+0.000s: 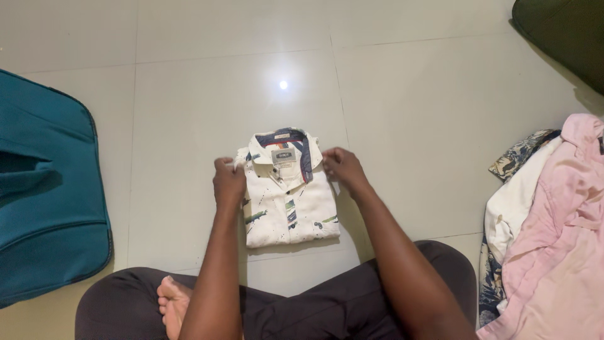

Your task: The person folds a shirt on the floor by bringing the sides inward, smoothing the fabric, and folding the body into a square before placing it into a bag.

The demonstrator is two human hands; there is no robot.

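A white collared cotton shirt with scattered green and blue print marks (290, 211) lies folded into a compact rectangle on the pale glossy tiled floor (189, 113), collar away from the person and the buttoned front facing up. The inside of the collar shows a dark blue lining and a small grey label whose writing is too small to make out.

The left hand (228, 181) rests at the shirt's upper left corner, fingers curled shut around a bunched bit of white fabric at the shoulder; the fingertips themselves are hidden under the knuckles. The right hand (343, 169) sits at the upper right corner beside the collar, fingers bent down onto the cloth edge; whether it pinches the fabric or only presses it I cannot tell.

Both forearms reach in from the bottom edge over crossed legs in dark trousers (302, 308), with one bare foot (171, 301) showing between them, partly covered by the left arm.

Well to the left lies a teal fabric suitcase (44, 201), cut off by the frame. At the right edge is a loose heap of clothes (547, 233), pink, white and floral-patterned, also cut off. A dark green object (566, 34) fills the top right corner, too little of it in view to identify.
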